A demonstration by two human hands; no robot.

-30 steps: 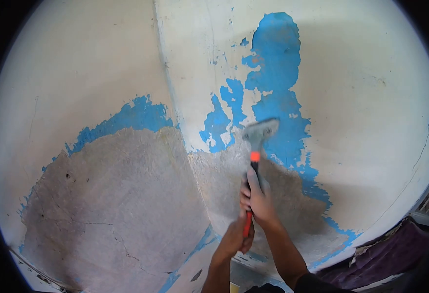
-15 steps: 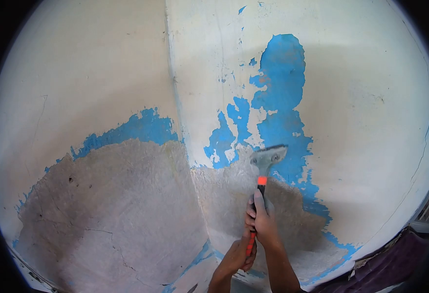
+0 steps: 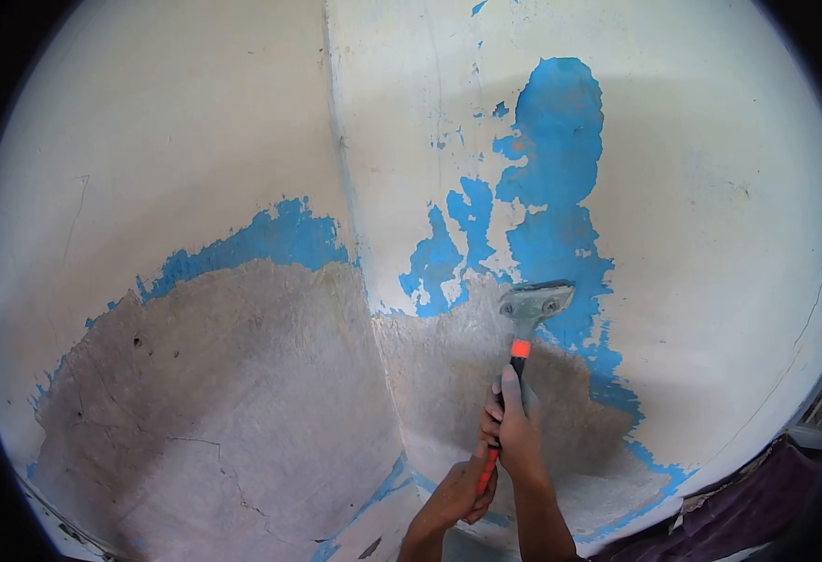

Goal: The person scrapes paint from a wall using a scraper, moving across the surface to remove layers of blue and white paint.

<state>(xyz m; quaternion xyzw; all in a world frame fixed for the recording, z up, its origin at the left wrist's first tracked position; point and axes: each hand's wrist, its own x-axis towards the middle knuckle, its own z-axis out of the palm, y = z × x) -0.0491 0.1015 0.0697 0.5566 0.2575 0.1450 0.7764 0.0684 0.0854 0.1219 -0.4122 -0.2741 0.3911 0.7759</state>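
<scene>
The left hand [image 3: 453,492] and right hand [image 3: 521,436] are gripping the scraper [image 3: 526,323], its head lying over blue paint [image 3: 565,225] at twelve o'clock from them, a tilted push perhaps risking wall [image 3: 711,281] gouges.

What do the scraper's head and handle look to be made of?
The scraper head is probably metal: dull, worn grey, with two round fasteners. The handle seems plastic or rubber, fairly smooth; its even black and orange-red sections suggest either.

even, moderate light; soft shadows on walls; rounded fisheye edges, black corners, light source unclear.
</scene>
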